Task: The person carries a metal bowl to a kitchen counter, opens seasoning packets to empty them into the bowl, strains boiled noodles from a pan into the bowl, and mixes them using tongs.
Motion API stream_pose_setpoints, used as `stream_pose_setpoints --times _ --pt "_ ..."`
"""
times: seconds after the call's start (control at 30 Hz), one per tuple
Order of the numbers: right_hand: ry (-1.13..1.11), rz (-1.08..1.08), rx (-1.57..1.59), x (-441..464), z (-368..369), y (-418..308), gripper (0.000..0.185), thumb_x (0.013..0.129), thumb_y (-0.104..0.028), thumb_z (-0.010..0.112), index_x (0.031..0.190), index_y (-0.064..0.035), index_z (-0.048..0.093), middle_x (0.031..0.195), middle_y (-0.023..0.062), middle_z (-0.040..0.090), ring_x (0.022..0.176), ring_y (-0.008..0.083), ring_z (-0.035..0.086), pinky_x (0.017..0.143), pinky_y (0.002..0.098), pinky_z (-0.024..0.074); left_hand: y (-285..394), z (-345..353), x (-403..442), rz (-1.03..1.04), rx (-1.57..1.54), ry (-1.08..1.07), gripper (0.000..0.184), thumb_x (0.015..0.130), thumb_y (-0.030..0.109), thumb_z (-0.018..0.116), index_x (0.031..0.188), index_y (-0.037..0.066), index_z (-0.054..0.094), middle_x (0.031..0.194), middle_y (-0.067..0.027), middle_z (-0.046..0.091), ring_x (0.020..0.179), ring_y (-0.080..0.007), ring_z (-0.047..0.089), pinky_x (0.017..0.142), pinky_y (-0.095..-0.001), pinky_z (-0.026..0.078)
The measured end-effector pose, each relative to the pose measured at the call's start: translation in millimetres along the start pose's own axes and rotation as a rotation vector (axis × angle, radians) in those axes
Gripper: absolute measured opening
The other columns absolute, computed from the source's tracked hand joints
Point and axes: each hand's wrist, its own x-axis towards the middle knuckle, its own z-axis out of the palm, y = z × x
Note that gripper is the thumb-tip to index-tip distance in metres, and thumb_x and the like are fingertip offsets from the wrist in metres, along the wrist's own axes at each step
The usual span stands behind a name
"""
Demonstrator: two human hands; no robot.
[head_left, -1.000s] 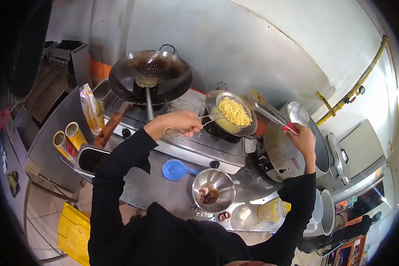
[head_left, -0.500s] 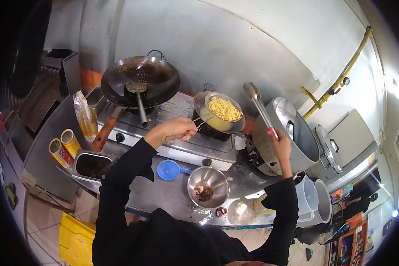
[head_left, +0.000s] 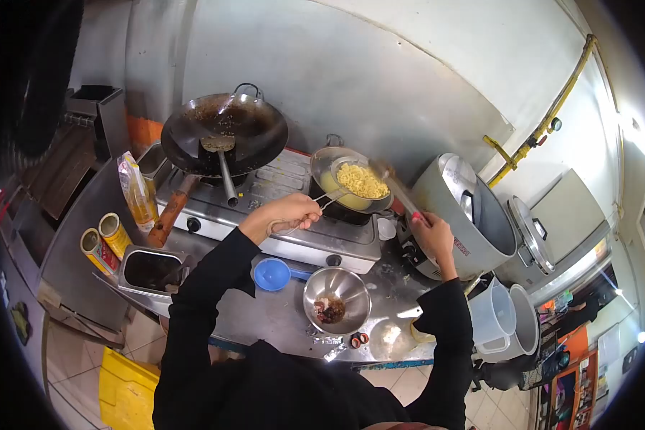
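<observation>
My left hand (head_left: pixel 292 211) is closed round the wire handle of a strainer (head_left: pixel 335 192). Yellow noodles (head_left: pixel 362 180) lie in the strainer, which is over a pot (head_left: pixel 321 162) of yellowish liquid on the stove's right side. In my right hand (head_left: pixel 432 235) are metal tongs (head_left: pixel 403 195), blurred by motion, their tips close to the noodles' right edge; whether they touch is unclear. Nearer my body, a steel bowl (head_left: pixel 358 294) holds a dark sauce-like mix. A blue ladle (head_left: pixel 271 274) lies left of the bowl.
A large wok (head_left: pixel 265 132) with a metal spatula (head_left: pixel 227 175) sits on the left burner, its wooden handle pointing toward me. To the right stands a big grey cooker (head_left: pixel 448 193). Two yellow cans (head_left: pixel 113 229) and a steel container (head_left: pixel 140 287) are at left; a plastic jug (head_left: pixel 494 315) is at right.
My right hand has moved left and down, bringing the raised tongs to the noodles. My left hand and the strainer stay nearly in place.
</observation>
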Motion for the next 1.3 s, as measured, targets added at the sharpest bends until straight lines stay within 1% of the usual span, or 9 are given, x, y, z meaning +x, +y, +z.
stream_pose_setpoints --times 0.1,0.4,0.5,0.6,0.8,0.9,1.1,1.2,1.3 --pt "0.118 0.044 0.146 4.4 9.9 1.2 0.04 0.071 -0.044 0.054 0.098 -0.0148 0.059 0.081 0.013 0.06 0.079 0.0314 0.057 0.068 0.0379 0.0443 4.9 1.4 -2.8 -0.035 -0.023 0.031 0.013 0.078 0.012 0.05 0.068 0.007 0.043 0.058 0.0022 0.046 0.042 -0.003 0.043 0.036 -0.0141 0.034" --pt "0.056 -0.024 0.151 6.0 14.8 -1.4 0.041 0.071 -0.045 0.053 0.097 -0.0138 0.059 0.083 0.0137 0.06 0.081 0.032 0.056 0.068 0.0379 0.0442 1.7 -7.0 3.2 0.0 -0.059 0.033 0.012 0.075 0.01 0.046 0.063 0.005 0.046 0.055 0.0008 0.047 0.043 -0.0047 0.046 0.035 -0.0156 0.034" --pt "-0.078 -0.061 -0.022 4.8 13.2 -5.3 0.042 0.071 -0.046 0.054 0.097 -0.0139 0.059 0.083 0.0134 0.06 0.081 0.0319 0.056 0.069 0.0383 0.0442 3.1 -4.3 1.2 0.026 0.036 0.06 0.014 0.074 0.011 0.047 0.061 0.005 0.046 0.054 0.0011 0.046 0.043 -0.0045 0.046 0.035 -0.0153 0.034" --pt "0.09 0.003 0.095 9.1 13.9 -11.3 0.042 0.071 -0.046 0.053 0.098 -0.0148 0.058 0.082 0.0132 0.06 0.08 0.0321 0.056 0.069 0.0386 0.0442 1.5 -11.4 2.9 -0.029 0.039 0.038 0.012 0.078 0.011 0.048 0.068 0.005 0.044 0.057 0.0013 0.046 0.043 -0.0043 0.044 0.037 -0.0155 0.036" --pt "-0.036 -0.099 -0.075 13.4 11.6 -18.8 0.041 0.071 -0.044 0.054 0.1 -0.0154 0.057 0.081 0.0135 0.06 0.079 0.032 0.057 0.068 0.0387 0.0444 6.7 -7.7 -1.6 -0.012 0.091 0.037 0.016 0.078 0.013 0.049 0.064 0.006 0.044 0.056 0.0015 0.045 0.043 -0.0045 0.045 0.038 -0.015 0.036" --pt "0.157 0.0 0.138 17.4 16.9 -24.3 0.04 0.071 -0.044 0.055 0.099 -0.0154 0.057 0.081 0.0132 0.06 0.079 0.0315 0.057 0.067 0.0385 0.0445 4.3 -11.8 0.0 -0.024 0.092 0.016 0.016 0.078 0.013 0.049 0.064 0.006 0.044 0.056 0.0017 0.045 0.043 -0.0044 0.045 0.038 -0.015 0.036" --pt "-0.008 -0.095 -0.081 16.2 26.3 -21.2 0.039 0.072 -0.044 0.054 0.099 -0.0161 0.057 0.08 0.0128 0.061 0.077 0.0317 0.057 0.067 0.0381 0.0447 5.8 -8.8 0.1 -0.019 0.066 0.003 0.017 0.078 0.012 0.048 0.063 0.006 0.044 0.056 0.002 0.044 0.043 -0.0039 0.045 0.038 -0.0148 0.036" --pt "0.152 0.016 0.132 15.5 35.2 -23.2 0.038 0.072 -0.044 0.053 0.099 -0.0166 0.057 0.081 0.0131 0.061 0.077 0.0317 0.057 0.068 0.0382 0.0447 3.2 -11.2 0.4 -0.028 0.051 0.008 0.017 0.078 0.012 0.048 0.062 0.006 0.043 0.056 0.0018 0.045 0.043 -0.0039 0.045 0.038 -0.0147 0.036" --pt "-0.079 -0.074 -0.087 16.8 32.7 -16.3 0.039 0.072 -0.045 0.053 0.099 -0.0171 0.057 0.081 0.0135 0.06 0.077 0.0318 0.057 0.068 0.0387 0.0447 1.1 -15.1 3.9 -0.013 0.042 -0.014 0.015 0.074 0.014 0.049 0.061 0.007 0.047 0.056 0.0011 0.048 0.044 -0.005 0.047 0.037 -0.0156 0.033"
